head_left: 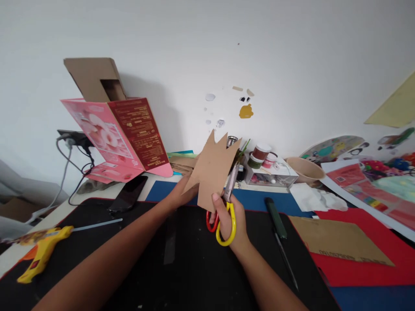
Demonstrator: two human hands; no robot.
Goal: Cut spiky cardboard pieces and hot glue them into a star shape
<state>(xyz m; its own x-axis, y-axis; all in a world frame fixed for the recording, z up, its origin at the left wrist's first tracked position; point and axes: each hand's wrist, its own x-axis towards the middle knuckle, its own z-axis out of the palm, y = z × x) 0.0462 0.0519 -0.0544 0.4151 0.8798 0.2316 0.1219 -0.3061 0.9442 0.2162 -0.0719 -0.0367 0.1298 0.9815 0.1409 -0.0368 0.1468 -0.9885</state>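
Note:
A brown cardboard cutout [212,166] with pointed spikes along its top is held up over the black mat. My left hand [186,190] reaches behind its left side, gripping it, with most of the fingers hidden. In my right hand [238,220] are scissors [231,183] with one yellow and one red handle loop, their blades pointing up beside the cardboard's right edge. The right thumb also presses on the cutout's lower right corner.
A yellow glue gun [48,248] and a black phone [129,192] lie on the left. Behind stands a pink box [106,134]. To the right are a green cutter [276,218], a cardboard sheet [337,239], paint jars [261,151], a bowl [304,168] and crumpled tissue [317,198].

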